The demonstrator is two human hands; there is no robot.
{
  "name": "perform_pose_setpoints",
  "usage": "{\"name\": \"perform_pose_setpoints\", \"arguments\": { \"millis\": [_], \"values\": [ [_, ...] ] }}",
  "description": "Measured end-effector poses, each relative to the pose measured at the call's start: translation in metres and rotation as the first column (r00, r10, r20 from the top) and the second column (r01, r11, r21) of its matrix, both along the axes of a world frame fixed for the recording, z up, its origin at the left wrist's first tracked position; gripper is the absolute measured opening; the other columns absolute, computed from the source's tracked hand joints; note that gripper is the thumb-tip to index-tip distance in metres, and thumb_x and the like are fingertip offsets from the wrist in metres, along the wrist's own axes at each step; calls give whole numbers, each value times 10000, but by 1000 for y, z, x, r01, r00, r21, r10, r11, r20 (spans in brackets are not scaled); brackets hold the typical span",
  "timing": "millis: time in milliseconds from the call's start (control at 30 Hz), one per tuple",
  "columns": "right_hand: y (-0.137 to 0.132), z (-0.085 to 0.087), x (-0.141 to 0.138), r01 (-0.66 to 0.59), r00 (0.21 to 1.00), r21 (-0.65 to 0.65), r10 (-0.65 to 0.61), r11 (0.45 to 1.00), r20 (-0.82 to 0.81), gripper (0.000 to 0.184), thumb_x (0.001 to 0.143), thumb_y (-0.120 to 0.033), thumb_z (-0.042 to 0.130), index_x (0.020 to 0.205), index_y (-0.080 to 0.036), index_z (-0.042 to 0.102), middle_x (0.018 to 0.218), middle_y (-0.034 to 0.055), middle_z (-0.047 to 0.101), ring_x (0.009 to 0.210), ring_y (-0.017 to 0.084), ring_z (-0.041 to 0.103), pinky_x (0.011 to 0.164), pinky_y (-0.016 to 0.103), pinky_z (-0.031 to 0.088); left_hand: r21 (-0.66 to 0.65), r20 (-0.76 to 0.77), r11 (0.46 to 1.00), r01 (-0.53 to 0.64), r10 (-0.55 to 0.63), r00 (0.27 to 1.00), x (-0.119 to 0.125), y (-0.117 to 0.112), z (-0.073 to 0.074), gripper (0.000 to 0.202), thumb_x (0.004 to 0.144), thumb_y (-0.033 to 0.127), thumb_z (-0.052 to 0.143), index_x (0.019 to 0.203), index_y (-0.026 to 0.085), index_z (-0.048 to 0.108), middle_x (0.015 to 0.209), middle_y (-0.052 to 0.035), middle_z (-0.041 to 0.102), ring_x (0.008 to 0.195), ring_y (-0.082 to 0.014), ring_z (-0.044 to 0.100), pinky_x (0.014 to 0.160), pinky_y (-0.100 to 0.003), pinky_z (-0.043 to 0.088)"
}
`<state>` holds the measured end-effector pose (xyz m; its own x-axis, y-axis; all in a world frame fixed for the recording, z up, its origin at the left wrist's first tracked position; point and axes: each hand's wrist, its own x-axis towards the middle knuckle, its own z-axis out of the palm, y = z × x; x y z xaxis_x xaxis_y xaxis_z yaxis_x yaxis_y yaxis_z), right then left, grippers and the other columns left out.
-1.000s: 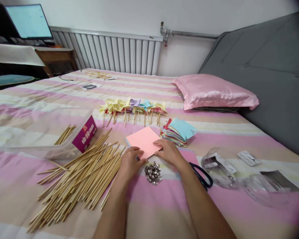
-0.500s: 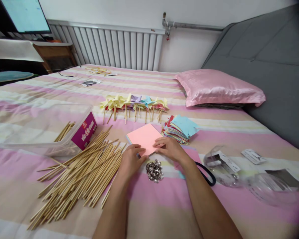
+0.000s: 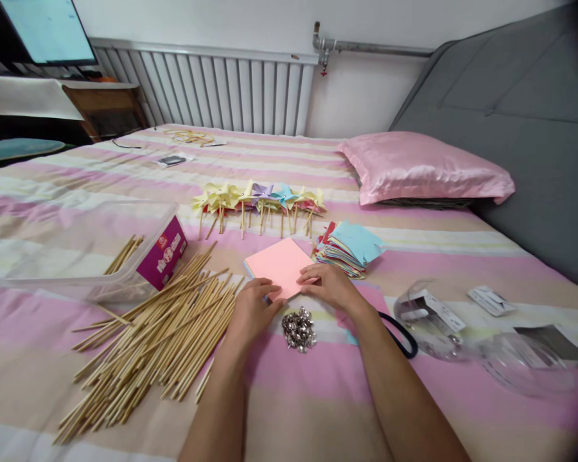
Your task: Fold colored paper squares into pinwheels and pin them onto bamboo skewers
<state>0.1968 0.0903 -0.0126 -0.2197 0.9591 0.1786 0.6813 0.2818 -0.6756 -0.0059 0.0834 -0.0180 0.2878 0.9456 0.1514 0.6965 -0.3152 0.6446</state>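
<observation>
A square stack of paper (image 3: 282,262) with a pink sheet on top lies on the bed. My left hand (image 3: 259,301) grips its near left corner, fingers curled along the edge and thumb at the front. At the near right edge my right hand (image 3: 330,285) has its fingers bent over the stack, with the thumb beneath them. Just in front of both hands sits a small heap of shiny metal pins (image 3: 299,329). Behind the right hand is a pile of cut coloured paper (image 3: 349,247), blue on top. Scissors with a dark handle (image 3: 404,337) lie partly under the right forearm.
Many thin wooden sticks (image 3: 173,340) are spread at the left, beside a clear plastic box (image 3: 96,279) holding more. A row of paper pinwheels (image 3: 262,196) lies farther back. Clear plastic containers (image 3: 428,321) are at the right, and a pink pillow (image 3: 424,167) is behind them.
Both hands stay at the stack with almost no movement. The view has shifted very slightly.
</observation>
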Motion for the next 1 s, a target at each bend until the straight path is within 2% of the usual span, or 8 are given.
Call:
{"name": "perform_pose_setpoints", "arguments": {
  "millis": [400, 633, 833, 1000],
  "values": [
    [0, -2, 1, -11, 1000, 12, 10, 1000, 29, 158, 672, -145, 711, 808, -218, 746, 976, 57, 723, 950, 203, 654, 851, 303, 473, 25, -6, 1000, 7, -7, 1000, 0, 0, -2, 246, 761, 294, 601, 915, 164, 741, 1048, -120, 680, 998, -252, 619, 881, -368, 470],
    [0, 0, 0, -15, 1000, -3, 15, 1000, -12, 165, 677, -130, 685, 804, -215, 748, 966, 56, 726, 933, 205, 662, 835, 300, 482, -7, -14, 1000, 13, -13, 1000, -1, -1, 0, 390, 602, 297, 756, 971, 176, 725, 1118, -128, 653, 1038, -269, 604, 926, -388, 453],
    [0, 1, 2, -14, 1000, -33, 13, 999, -27, 167, 682, -135, 676, 813, -210, 749, 976, 61, 725, 916, 208, 670, 821, 298, 491, -19, -7, 1000, 20, -20, 1000, -3, 0, 2, 312, 662, 246, 702, 964, 175, 726, 1116, -121, 658, 1037, -263, 609, 923, -391, 456],
    [0, 1, 2, -25, 999, -18, 25, 1000, -36, 163, 689, -137, 673, 820, -196, 748, 981, 70, 725, 917, 206, 671, 824, 294, 489, -15, 10, 1000, 26, -26, 1000, -4, 1, 0, 322, 665, 255, 702, 971, 158, 724, 1123, -130, 657, 1035, -260, 612, 924, -383, 458]
  ]
}}
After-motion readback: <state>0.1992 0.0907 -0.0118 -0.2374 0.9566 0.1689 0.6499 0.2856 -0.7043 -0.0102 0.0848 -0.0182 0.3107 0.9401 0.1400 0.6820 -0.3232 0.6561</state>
